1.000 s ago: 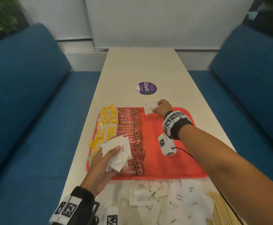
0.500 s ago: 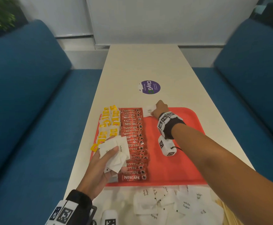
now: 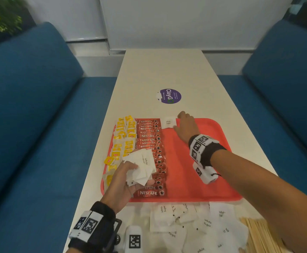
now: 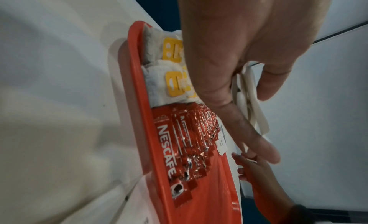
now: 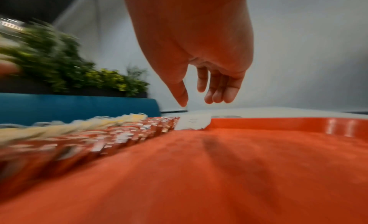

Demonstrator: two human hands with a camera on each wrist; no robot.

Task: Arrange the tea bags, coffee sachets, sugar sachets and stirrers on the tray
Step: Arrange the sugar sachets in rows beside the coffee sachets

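Note:
A red tray [image 3: 200,179] lies on the table. Yellow-tagged tea bags [image 3: 123,141] fill its left column and red Nescafe coffee sachets [image 3: 150,154] the column beside them. One white sugar sachet [image 3: 168,122] lies at the tray's far edge, next to the top coffee sachet. My right hand [image 3: 183,123] hovers just right of it, fingers relaxed and empty, as the right wrist view shows [image 5: 199,98]. My left hand [image 3: 129,178] grips a fanned bunch of white sugar sachets [image 3: 141,167] above the tray's near left. The bunch [image 4: 247,98] is pinched between thumb and fingers.
Loose white sugar sachets [image 3: 189,221] lie scattered on the table in front of the tray, with wooden stirrers [image 3: 262,236] at the near right. A purple round sticker [image 3: 170,96] lies beyond the tray. Blue sofas flank the table on both sides.
My right hand set the single sugar sachet down at the tray's far edge and let go, drawing slightly right. My left hand kept its bunch in place.

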